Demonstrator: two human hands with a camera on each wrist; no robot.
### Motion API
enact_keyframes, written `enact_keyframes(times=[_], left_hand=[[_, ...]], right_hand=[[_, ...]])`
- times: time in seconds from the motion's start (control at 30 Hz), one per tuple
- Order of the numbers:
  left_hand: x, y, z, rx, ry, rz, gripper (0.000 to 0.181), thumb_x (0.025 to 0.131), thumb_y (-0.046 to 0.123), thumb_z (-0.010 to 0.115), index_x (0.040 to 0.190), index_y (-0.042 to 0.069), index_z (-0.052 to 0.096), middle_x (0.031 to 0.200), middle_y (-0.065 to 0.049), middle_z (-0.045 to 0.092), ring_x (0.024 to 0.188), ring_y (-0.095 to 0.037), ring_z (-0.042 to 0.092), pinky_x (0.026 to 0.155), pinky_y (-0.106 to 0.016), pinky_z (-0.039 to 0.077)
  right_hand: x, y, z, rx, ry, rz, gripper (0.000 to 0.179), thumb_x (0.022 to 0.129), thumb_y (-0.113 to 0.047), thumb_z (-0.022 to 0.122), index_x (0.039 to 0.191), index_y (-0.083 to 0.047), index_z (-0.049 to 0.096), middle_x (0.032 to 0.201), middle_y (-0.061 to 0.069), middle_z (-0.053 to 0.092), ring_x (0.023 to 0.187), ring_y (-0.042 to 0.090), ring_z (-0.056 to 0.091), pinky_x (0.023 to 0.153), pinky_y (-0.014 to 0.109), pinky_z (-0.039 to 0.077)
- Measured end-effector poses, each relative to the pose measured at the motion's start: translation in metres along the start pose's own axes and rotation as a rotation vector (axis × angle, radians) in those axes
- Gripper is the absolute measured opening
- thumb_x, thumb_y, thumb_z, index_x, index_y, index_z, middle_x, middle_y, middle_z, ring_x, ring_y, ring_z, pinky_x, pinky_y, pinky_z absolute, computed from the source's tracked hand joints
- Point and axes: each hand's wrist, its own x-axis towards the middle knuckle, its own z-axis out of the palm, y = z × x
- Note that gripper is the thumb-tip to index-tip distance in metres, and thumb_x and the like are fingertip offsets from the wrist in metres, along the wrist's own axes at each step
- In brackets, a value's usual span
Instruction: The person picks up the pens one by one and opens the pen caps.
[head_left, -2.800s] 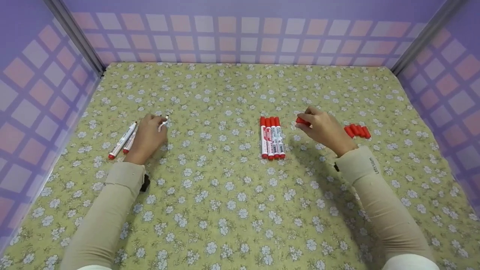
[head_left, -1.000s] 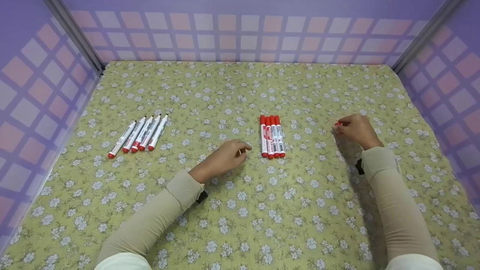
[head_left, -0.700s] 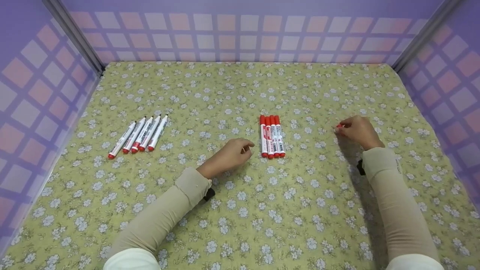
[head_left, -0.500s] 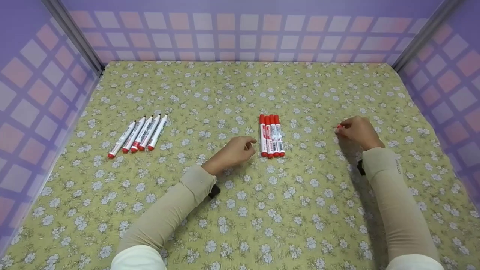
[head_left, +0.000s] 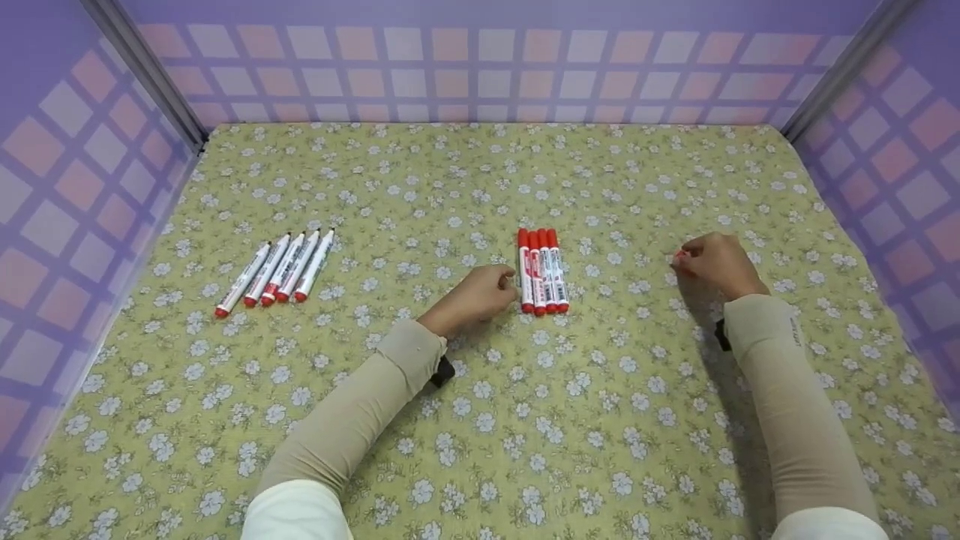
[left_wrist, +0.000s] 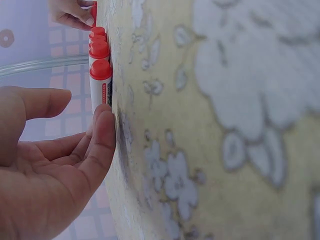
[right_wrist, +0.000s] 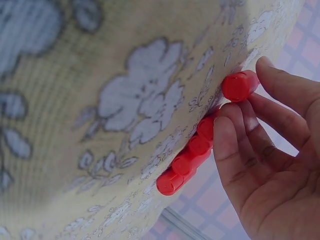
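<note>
- Head view: left hand has swung from the uncapped markers, left of frame, to just beside the capped markers at centre; edged closer in the last half second.
- Right hand has gone from right of centre to far right, near-still for the last second.
- Reads as: work on the left batch finished, attention now on the capped four, none yet uncapped.
- Left grip: spread, thumb clear of fingers, nothing held. Fingertip overlaps the nearest marker in left wrist view; contact can't be told.
- Right grip: thumb and index appear to pinch one red cap at the upper end of the cap row. Firm or about let go: can't tell.
- Hidden: in head view the right hand covers the cap row.
- Hard to make out: marker print too small; cap touching bench or just above, unclear.
</note>
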Motion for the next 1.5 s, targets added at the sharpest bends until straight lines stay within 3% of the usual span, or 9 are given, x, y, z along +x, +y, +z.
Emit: enact_keyframes(times=[0.17, 0.33, 0.5, 0.73, 1.0, 1.33, 1.5], left_hand=[[0.005, 0.000, 0.000, 0.012, 0.011, -0.010, 0.044, 0.097, 0.019, 0.048, 0.139, 0.004, 0.047, 0.070, 0.002, 0.047, 0.054, -0.009, 0.037, 0.052, -0.025, 0.034], [0.010, 0.004, -0.001, 0.022, 0.015, -0.010, 0.039, 0.097, 0.019, 0.048, 0.133, 0.003, 0.049, 0.070, 0.001, 0.046, 0.053, -0.009, 0.038, 0.051, -0.025, 0.034], [0.015, 0.006, 0.000, -0.004, 0.028, -0.003, 0.023, 0.098, 0.019, 0.048, 0.115, 0.006, 0.056, 0.072, 0.000, 0.048, 0.054, -0.010, 0.040, 0.051, -0.024, 0.034], [0.024, 0.010, 0.003, -0.035, 0.037, -0.017, 0.031, 0.098, 0.022, 0.055, 0.125, 0.009, 0.054, 0.082, 0.000, 0.056, 0.057, -0.010, 0.042, 0.052, -0.024, 0.037], [0.032, 0.010, 0.005, -0.031, 0.041, 0.019, 0.043, 0.094, 0.021, 0.061, 0.133, 0.006, 0.052, 0.114, -0.006, 0.064, 0.087, -0.012, 0.059, 0.076, -0.026, 0.048], [0.033, 0.011, 0.006, -0.008, 0.059, 0.019, 0.040, 0.093, 0.017, 0.064, 0.130, 0.004, 0.054, 0.115, -0.009, 0.064, 0.094, -0.017, 0.062, 0.085, -0.031, 0.050], [0.035, 0.012, 0.006, 0.002, 0.063, -0.006, 0.045, 0.091, 0.013, 0.064, 0.133, 0.004, 0.051, 0.120, -0.011, 0.063, 0.101, -0.020, 0.061, 0.088, -0.034, 0.049]], right_hand=[[0.000, -0.001, 0.000, 0.020, -0.018, 0.021, 0.037, 0.097, -0.021, 0.058, 0.123, 0.004, 0.063, 0.117, 0.029, 0.063, 0.099, 0.039, 0.065, 0.086, 0.055, 0.049], [0.003, -0.002, -0.001, 0.033, -0.020, 0.051, 0.042, 0.098, -0.020, 0.056, 0.131, 0.006, 0.055, 0.127, 0.031, 0.056, 0.111, 0.043, 0.059, 0.092, 0.057, 0.047], [0.004, -0.006, 0.001, -0.003, 0.020, 0.045, 0.041, 0.098, -0.020, 0.054, 0.131, 0.004, 0.056, 0.122, 0.030, 0.060, 0.104, 0.042, 0.062, 0.087, 0.056, 0.049], [0.003, -0.007, 0.003, -0.004, 0.047, 0.055, 0.042, 0.099, -0.022, 0.053, 0.132, 0.004, 0.056, 0.121, 0.030, 0.060, 0.100, 0.041, 0.064, 0.083, 0.055, 0.050], [0.004, -0.005, 0.003, 0.011, 0.045, 0.063, 0.042, 0.099, -0.022, 0.053, 0.132, 0.004, 0.055, 0.118, 0.030, 0.062, 0.097, 0.039, 0.065, 0.082, 0.053, 0.052], [0.004, -0.005, 0.006, 0.002, 0.064, 0.049, 0.041, 0.099, -0.020, 0.053, 0.131, 0.005, 0.056, 0.113, 0.029, 0.064, 0.091, 0.037, 0.067, 0.079, 0.052, 0.053], [0.004, -0.003, 0.005, 0.001, 0.056, 0.042, 0.041, 0.098, -0.018, 0.054, 0.131, 0.006, 0.055, 0.117, 0.030, 0.062, 0.096, 0.039, 0.064, 0.081, 0.052, 0.052]])
